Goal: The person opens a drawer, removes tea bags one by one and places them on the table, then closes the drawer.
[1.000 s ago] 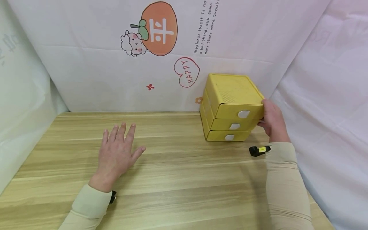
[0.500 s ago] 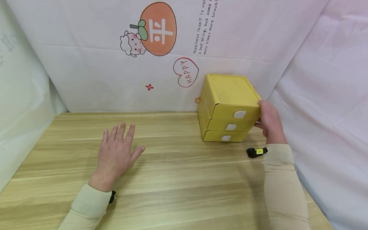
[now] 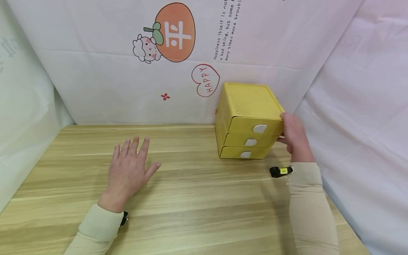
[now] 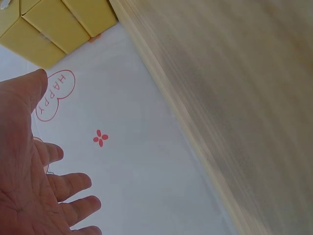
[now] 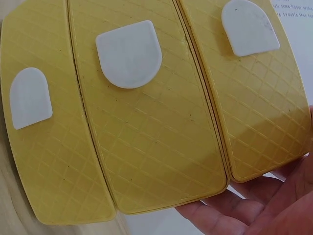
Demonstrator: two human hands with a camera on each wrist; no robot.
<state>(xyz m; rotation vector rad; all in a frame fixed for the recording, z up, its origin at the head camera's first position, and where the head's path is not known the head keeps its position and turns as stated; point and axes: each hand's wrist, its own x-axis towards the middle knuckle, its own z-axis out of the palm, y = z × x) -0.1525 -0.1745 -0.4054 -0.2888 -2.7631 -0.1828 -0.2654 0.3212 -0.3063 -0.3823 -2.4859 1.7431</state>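
A yellow storage box with three stacked drawers [image 3: 248, 101] stands on the wooden table near the back wall. Each drawer front bears a white rounded tab, and all the drawers are closed. My right hand [image 3: 294, 136] presses against the box's right side. In the right wrist view its extended fingers [image 5: 215, 218] lie along that side, partly hidden behind the front edge. My left hand [image 3: 129, 171] is held over the left part of the table, fingers spread, touching no object. The left wrist view shows its bare palm [image 4: 19, 176], the same box [image 4: 44, 36] lying beyond the thumb.
A white printed cloth [image 3: 108, 81] hangs right behind the table [image 3: 191, 205], close to the box. Another white cloth [image 3: 360, 124] bounds the right side, near the right arm. Black wrist cameras [image 3: 280, 172] sit at the sleeve cuffs.
The drawer box has slid a little to the left along the table, pushed by my right hand, which moves with it. My left hand has stayed in place.
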